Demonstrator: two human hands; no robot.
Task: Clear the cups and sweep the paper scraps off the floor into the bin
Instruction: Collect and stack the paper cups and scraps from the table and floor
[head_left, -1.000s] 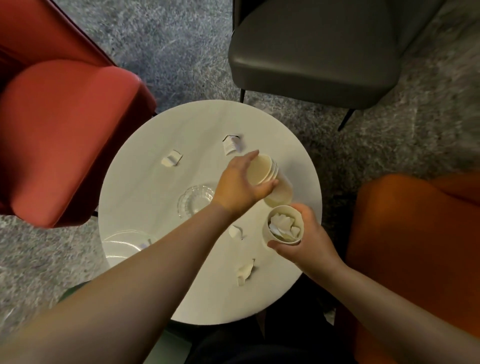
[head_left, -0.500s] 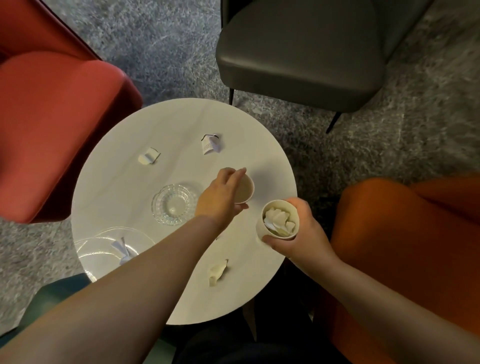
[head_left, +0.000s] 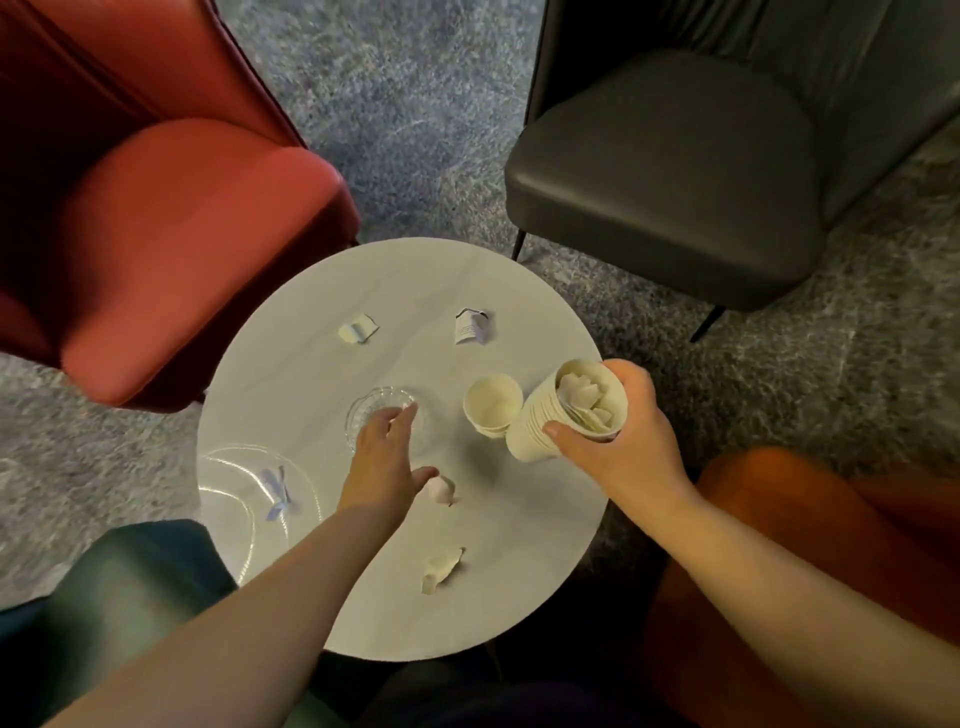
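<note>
Nearest me, a crumpled white paper scrap (head_left: 440, 567) is lying on the round white marble-look table (head_left: 524, 561), and just beyond it I am reaching my left hand (head_left: 382, 462) with fingers spread and holding nothing, its thumb almost touching a second small crumpled scrap (head_left: 441, 489). I judge I am partway through gathering the table litter, so the next move is calling for a pinch on that scrap and a drop into the cup. To the right, my right hand (head_left: 615, 441) is wrapping its fingers round a ribbed cream paper cup stuffed with torn paper (head_left: 569, 413), tilting it above the table edge. Just beside it, a short stack of empty cream paper cups (head_left: 492, 402) is standing upright on the table. Farther off, two more torn scraps (head_left: 358, 328) (head_left: 470, 326) are waiting near the far rim. No bin is showing anywhere.
</note>
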